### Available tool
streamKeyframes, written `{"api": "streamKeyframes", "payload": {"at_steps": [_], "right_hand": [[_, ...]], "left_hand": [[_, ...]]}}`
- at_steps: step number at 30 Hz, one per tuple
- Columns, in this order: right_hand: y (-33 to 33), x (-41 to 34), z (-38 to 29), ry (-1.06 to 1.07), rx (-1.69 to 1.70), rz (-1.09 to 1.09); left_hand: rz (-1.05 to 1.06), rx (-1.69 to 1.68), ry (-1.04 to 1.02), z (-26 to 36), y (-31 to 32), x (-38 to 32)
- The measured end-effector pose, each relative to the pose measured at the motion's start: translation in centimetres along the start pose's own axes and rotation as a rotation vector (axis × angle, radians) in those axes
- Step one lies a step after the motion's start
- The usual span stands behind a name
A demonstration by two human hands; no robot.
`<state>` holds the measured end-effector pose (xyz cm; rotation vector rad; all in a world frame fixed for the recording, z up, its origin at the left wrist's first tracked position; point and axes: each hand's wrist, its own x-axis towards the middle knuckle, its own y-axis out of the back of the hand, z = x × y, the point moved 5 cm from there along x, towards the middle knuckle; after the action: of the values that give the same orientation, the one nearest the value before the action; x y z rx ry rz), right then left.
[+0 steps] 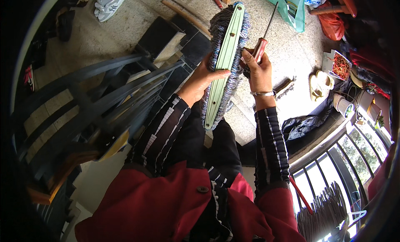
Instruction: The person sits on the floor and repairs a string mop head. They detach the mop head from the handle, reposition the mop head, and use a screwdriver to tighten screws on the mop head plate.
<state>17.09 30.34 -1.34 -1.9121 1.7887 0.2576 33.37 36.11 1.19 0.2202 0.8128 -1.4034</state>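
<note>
A mop head with grey and blue yarn around a long pale green plastic bar is held up before my body. Several screws sit along the bar. My left hand grips it from the left side, its thumb lying across the bar. Against the palm of my right hand rests a screwdriver with a red handle, its long shaft pointing up and away from the bar. My right thumb and fingertips are at the yarn's right edge; whether they pinch it is hidden.
A dark metal railing and black-topped steps lie to the left. A wooden stick lies on the floor beyond. Sandals, a dark strip and a green plastic bag are on the right. A broom stands at lower right.
</note>
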Motion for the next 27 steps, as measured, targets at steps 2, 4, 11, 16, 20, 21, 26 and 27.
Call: {"api": "streamKeyframes", "payload": {"at_steps": [2,4,11,16,20,21,26,27], "right_hand": [[0.7,-1.3,-0.8,0.017,-0.058,0.025],[1.7,-3.6,-1.9,0.039,-0.124,0.020],[6.8,-15.9,-5.7,-0.253,-0.603,-0.090],[7.7,-23.5,-9.5,-0.220,-0.664,-0.191],[7.3,-26.5,-11.9,-0.123,-0.813,-0.239],[7.0,-26.8,-12.6,-0.057,-0.873,-0.264],[6.0,-26.8,-14.9,0.038,-1.028,-0.239],[5.8,-26.5,-15.1,0.053,-1.045,-0.236]], "left_hand": [[0.011,-0.027,0.018,0.0,0.1,-0.3],[0.019,-0.099,-0.005,0.2,0.0,-0.5],[0.240,-0.252,-0.158,-0.3,-0.3,0.2],[0.335,-0.336,-0.217,-0.9,1.0,1.0],[0.418,-0.410,-0.290,-1.3,2.2,1.7],[0.445,-0.419,-0.317,-1.3,2.5,1.8],[0.546,-0.445,-0.351,-1.7,2.9,1.5],[0.548,-0.448,-0.358,-1.8,2.7,1.4]]}}
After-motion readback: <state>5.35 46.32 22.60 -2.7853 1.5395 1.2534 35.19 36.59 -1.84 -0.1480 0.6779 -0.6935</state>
